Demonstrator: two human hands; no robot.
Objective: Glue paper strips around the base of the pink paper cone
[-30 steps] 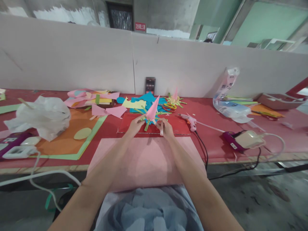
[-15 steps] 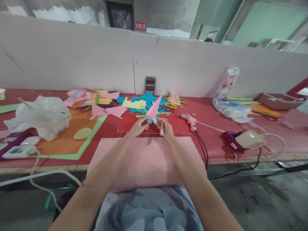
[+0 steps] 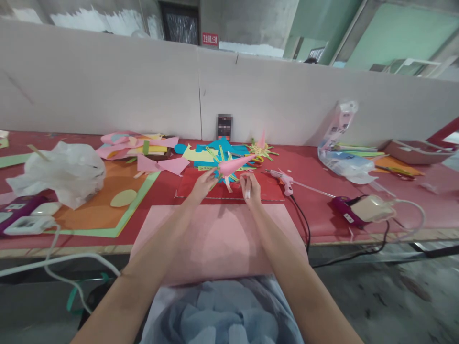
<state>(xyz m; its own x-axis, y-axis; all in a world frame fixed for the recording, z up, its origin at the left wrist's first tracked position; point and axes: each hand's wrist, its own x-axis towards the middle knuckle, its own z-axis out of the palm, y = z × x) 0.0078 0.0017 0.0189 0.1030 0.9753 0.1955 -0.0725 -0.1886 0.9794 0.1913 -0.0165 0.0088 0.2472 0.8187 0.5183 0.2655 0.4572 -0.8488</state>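
A paper craft with a pink cone point(image 3: 234, 165) and green and blue strips fanned around its base is tilted over, its tip pointing right. My left hand point(image 3: 201, 188) grips it by its left edge with closed fingers. A short pale strip point(image 3: 228, 184) hangs from the base of the cone. My right hand point(image 3: 254, 188), just right of the craft and apart from the cone, is closed on a slim pale stick point(image 3: 247, 190), whose kind I cannot make out. Beneath both hands lies a red board point(image 3: 265, 189).
A similar pink-cone craft point(image 3: 262, 145) stands behind. The pink glue gun point(image 3: 284, 180) lies to the right, its black cord crossing the table edge. Blue paper point(image 3: 220, 145) and scissors point(image 3: 255, 159) lie behind the hands. A crumpled white bag point(image 3: 66, 172) sits left, a power strip point(image 3: 347, 210) right.
The craft has turned, so its cone swings from pointing upward to lying over toward the right. My right hand has drawn slightly right, away from the craft's base, with the pale stick.
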